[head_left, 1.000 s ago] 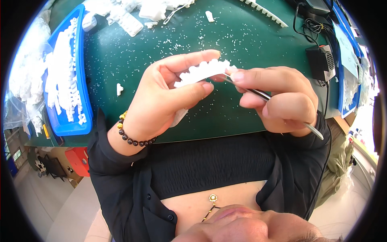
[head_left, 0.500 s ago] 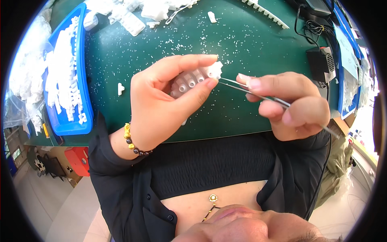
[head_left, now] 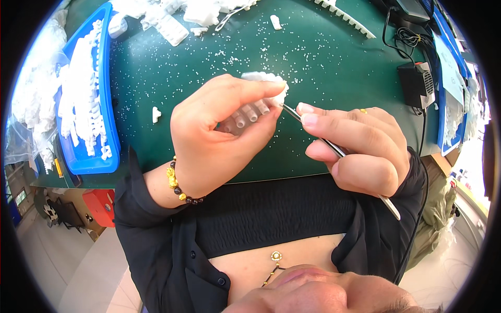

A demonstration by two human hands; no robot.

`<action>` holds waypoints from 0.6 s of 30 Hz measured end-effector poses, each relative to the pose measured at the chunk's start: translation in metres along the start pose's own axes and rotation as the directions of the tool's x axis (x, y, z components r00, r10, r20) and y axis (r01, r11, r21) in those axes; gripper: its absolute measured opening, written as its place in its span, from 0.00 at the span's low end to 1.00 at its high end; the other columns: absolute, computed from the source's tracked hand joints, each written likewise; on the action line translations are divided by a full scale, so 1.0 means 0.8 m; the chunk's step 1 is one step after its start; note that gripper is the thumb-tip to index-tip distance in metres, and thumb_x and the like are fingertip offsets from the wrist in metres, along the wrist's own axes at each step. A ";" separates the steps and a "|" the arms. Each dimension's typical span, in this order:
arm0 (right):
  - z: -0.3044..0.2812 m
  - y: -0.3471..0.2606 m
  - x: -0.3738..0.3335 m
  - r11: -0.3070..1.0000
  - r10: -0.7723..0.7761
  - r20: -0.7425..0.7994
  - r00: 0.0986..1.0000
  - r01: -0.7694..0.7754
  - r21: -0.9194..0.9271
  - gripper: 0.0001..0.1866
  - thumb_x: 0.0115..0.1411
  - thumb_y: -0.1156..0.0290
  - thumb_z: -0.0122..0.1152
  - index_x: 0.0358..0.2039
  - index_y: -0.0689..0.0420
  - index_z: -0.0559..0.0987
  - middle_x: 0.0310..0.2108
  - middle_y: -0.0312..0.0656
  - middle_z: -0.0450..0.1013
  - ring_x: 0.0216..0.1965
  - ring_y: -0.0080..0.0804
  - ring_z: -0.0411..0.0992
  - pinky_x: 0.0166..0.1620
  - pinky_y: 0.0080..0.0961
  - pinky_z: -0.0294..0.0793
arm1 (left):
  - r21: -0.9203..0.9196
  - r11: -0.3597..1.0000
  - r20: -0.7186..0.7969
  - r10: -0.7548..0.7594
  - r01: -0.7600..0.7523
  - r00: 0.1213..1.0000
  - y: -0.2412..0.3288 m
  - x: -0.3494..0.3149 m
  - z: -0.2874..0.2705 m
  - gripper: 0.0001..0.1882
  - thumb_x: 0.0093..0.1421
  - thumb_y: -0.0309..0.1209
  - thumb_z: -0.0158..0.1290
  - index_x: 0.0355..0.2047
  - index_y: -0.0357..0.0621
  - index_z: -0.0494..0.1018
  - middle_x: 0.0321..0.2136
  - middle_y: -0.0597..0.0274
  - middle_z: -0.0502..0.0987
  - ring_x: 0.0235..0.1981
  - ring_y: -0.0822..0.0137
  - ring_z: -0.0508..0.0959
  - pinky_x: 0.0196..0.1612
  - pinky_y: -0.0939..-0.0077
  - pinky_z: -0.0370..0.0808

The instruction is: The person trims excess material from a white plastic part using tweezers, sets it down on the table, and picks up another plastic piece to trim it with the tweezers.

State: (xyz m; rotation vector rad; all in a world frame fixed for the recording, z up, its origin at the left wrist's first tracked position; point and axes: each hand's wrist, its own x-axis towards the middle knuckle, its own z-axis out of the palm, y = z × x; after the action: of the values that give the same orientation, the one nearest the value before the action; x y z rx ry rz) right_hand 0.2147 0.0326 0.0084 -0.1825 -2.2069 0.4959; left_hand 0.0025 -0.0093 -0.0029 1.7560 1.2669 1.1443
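Note:
My left hand (head_left: 216,122) is closed around a whitish plastic piece (head_left: 250,112) with a row of short hollow tubes. One end of that piece, white and bumpy, sticks out past my thumb and index finger. My right hand (head_left: 365,151) grips metal tweezers (head_left: 335,147) along their middle. Their tips reach the white end beside my left thumb and look pressed together there. I cannot tell whether anything is pinched in them. My left palm and fingers hide much of the piece.
White specks and a small white part (head_left: 156,115) lie on the green table mat (head_left: 156,68). A blue tray (head_left: 96,166) of white strips stands left, with white parts (head_left: 172,26) at the back. A toothed strip (head_left: 347,20) and a black adapter (head_left: 413,86) lie right.
The tweezers have tilted more steeply, their tips brought together and moved slightly left onto the white end. My left hand has turned the piece, so its tubes show from the side.

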 end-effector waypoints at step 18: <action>-0.004 0.003 -0.011 0.842 0.331 -0.024 0.943 -0.283 0.459 0.10 0.62 0.80 0.53 0.32 0.56 0.61 0.37 0.60 0.73 0.28 0.39 0.78 0.33 0.28 0.83 | -0.109 0.989 0.132 -0.086 0.101 0.987 0.003 -0.001 -0.004 0.16 0.49 0.14 0.58 0.41 0.34 0.77 0.29 0.65 0.74 0.28 0.80 0.71 0.28 0.88 0.66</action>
State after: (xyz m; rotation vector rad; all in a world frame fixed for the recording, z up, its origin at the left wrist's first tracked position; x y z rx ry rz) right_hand 0.2222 0.0333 0.0030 -0.3073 -1.9055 1.1386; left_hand -0.0001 -0.0106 0.0005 1.6394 1.1707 1.0152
